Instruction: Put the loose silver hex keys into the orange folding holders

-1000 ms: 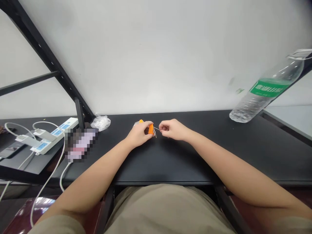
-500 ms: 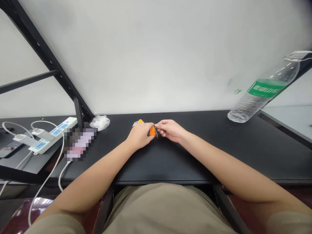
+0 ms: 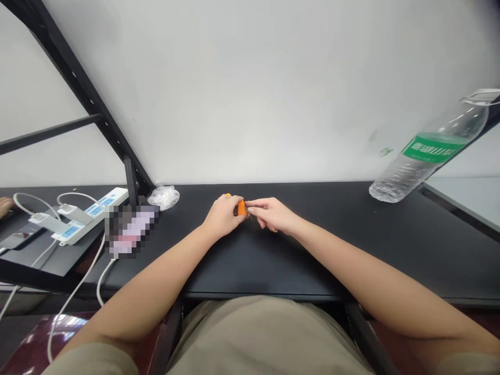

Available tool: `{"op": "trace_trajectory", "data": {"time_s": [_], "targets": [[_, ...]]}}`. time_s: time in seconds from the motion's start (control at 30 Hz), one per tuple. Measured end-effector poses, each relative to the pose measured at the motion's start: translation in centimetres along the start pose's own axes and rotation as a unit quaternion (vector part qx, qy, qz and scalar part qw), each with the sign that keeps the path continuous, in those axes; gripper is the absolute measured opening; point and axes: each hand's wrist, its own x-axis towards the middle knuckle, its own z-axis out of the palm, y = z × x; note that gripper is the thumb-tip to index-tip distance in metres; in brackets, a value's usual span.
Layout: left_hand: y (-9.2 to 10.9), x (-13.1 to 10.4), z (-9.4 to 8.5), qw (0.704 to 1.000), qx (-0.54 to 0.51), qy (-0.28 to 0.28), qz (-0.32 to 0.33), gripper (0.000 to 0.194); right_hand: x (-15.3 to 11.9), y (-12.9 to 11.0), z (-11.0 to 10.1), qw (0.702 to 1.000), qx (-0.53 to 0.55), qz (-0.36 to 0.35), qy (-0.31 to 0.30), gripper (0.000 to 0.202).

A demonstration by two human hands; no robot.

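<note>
My left hand (image 3: 222,216) is closed around an orange hex key holder (image 3: 241,208), just above the black table or resting on it; I cannot tell which. The fingers cover most of the holder. Small metal hex key ends show at its right side. There, the thumb and index finger of my right hand (image 3: 272,214) pinch a small dark metal key (image 3: 249,212), mostly hidden by the fingertips.
A clear bottle with a green label (image 3: 433,148) leans at the right. To the left lie a crumpled plastic bag (image 3: 164,197), a blurred-out phone (image 3: 135,229) and a white power strip (image 3: 96,211) with cables. Another person's hand (image 3: 4,206) shows at the left edge.
My right thumb and fingers have come closer to the holder's right end. The left hand has turned slightly, hiding the metal rods at the far end. Another person's hand has appeared at the left edge.
</note>
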Motion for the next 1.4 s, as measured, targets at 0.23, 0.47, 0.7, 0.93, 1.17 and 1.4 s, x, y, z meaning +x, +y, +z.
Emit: {"op": "trace_trajectory", "data": {"time_s": [0.23,0.47,0.7,0.93,1.17,1.4], "targets": [[-0.8,0.0,0.0,0.999,-0.012,-0.027,-0.013,0.048,1.6,2.8,-5.1,0.919,-0.387,-0.057,0.058,0.014],[-1.1,0.2,0.0,0.999,-0.032,-0.041,-0.009,0.048,2.1,3.7,-5.6,0.891,-0.452,-0.037,0.033,0.012],[-1.0,0.1,-0.1,0.996,-0.048,-0.064,0.035,0.053,0.6,1.6,-4.2,0.901,-0.432,0.013,-0.014,0.003],[-0.8,0.1,0.3,0.993,-0.071,-0.068,0.06,0.054,-0.6,-0.4,-3.3,0.984,-0.168,-0.033,-0.045,0.011],[-0.5,0.1,0.4,0.993,-0.071,-0.065,0.067,0.054,-0.6,-0.5,-3.1,0.99,-0.131,-0.038,-0.042,0.014],[-0.6,0.0,0.2,0.994,-0.062,-0.064,0.068,0.053,-0.2,0.1,-3.2,0.994,-0.098,-0.026,-0.036,0.011]]}}
